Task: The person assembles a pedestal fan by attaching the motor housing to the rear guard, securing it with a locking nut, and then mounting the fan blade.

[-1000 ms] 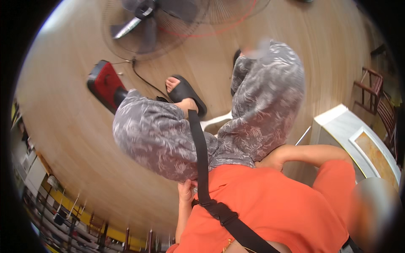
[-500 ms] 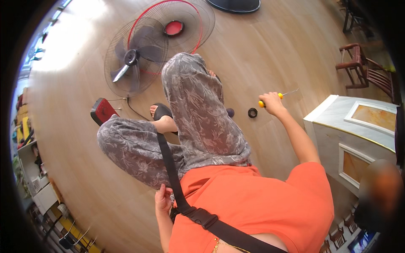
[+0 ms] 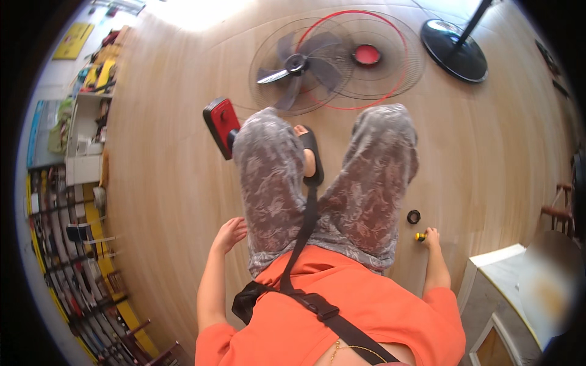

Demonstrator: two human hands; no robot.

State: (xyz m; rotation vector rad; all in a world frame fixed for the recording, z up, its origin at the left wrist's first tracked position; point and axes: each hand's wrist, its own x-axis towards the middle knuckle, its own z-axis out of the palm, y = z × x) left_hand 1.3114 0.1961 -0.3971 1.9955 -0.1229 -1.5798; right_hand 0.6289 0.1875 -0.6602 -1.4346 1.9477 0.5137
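Observation:
My right hand [image 3: 432, 238] is closed round a screwdriver [image 3: 421, 236] low on my right; only the yellow and black handle shows clearly. A small black ring [image 3: 414, 216] lies on the floor just beyond it. My left hand [image 3: 232, 235] is beside my left thigh, fingers stretched out, holding nothing. Ahead of my knees lies a fan in parts: dark blades [image 3: 295, 63] over a wire grille, overlapping a second grille with a red rim and red centre disc [image 3: 367, 55]. A red and black fan housing [image 3: 221, 126] rests by my left knee.
A round black stand base [image 3: 455, 52] with a pole is at the far right. A pale cabinet [image 3: 497, 287] stands close on my right, with a wooden chair [image 3: 558, 204] beyond. Shelves with many goods [image 3: 67, 244] line the left side.
My view has turned to the right. My left hand has come away from my trouser leg, fingers extended. My right hand has drawn back nearer my body with the screwdriver; my knees are farther apart.

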